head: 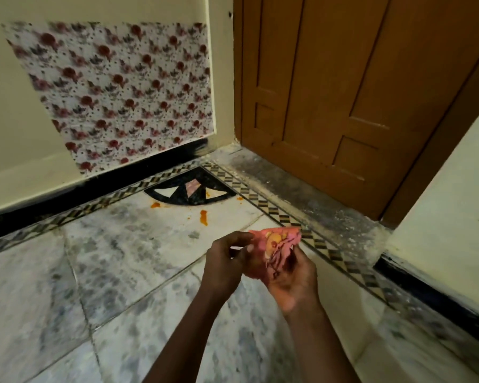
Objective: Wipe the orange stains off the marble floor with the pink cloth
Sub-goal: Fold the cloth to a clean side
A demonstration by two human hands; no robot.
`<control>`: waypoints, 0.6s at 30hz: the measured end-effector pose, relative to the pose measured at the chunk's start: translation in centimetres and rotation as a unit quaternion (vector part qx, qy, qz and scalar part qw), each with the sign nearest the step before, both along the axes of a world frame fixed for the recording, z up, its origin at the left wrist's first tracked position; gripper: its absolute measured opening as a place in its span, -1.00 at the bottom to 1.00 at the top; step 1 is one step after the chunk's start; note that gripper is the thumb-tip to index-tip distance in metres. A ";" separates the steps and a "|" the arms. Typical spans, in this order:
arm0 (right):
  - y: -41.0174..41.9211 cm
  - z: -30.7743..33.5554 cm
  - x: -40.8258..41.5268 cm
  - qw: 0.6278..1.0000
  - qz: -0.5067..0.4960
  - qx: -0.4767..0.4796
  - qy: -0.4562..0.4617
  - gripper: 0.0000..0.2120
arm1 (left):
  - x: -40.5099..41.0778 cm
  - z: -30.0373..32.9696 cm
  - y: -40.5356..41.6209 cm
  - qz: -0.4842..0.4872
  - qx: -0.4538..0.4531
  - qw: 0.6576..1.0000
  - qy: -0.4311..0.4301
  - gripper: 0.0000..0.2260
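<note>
We see both hands raised over the marble floor, near the right of the scene. The right hand lies palm up and cups the pink cloth, fingers curled round its bunched lower part. The cloth carries a yellow-orange patch on its upper face. The left hand sits just beside it, fingers curled, the fingertips meeting the cloth's left edge; we read this as a pinch on the cloth, though the contact is partly hidden.

Orange stains still on the floor, farther off than the hands: a long streak nearest us, a smaller blot to its left at the rim of the black inlay, and a small fleck on the right by the checkered border. The cloth is held apart from all of them, above the floor.

Far right stands a brown wooden door with a dusty threshold. Far left, a floral panel on the cream wall, with a black skirting below it.
</note>
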State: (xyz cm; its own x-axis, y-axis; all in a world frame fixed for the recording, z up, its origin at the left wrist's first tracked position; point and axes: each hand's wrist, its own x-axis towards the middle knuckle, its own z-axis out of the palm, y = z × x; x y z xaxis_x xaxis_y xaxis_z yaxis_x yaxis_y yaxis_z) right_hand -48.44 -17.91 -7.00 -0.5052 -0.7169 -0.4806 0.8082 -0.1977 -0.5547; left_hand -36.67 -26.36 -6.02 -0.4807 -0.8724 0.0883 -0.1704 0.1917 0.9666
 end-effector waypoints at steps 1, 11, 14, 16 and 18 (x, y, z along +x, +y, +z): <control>0.1 0.4 -0.2 1.000 0.015 -0.008 -0.003 -0.57 | 0.1 -0.1 0.1 0.009 -0.005 1.000 0.001 -0.77; 0.4 0.0 0.1 0.923 0.105 0.028 0.368 -0.77 | 0.8 1.2 1.6 0.038 0.189 0.977 0.088 -0.64; 0.3 0.0 -0.1 0.872 0.148 0.051 0.463 -0.71 | 1.1 2.4 1.4 0.039 0.346 0.923 0.163 -0.59; 0.5 0.6 -0.2 0.859 0.168 0.034 0.482 -0.59 | 1.4 2.7 1.2 0.041 0.367 0.914 0.171 -0.66; 0.6 1.1 -0.3 0.854 0.178 0.028 0.487 -0.49 | 1.6 2.5 1.0 0.043 0.342 0.926 0.154 -0.74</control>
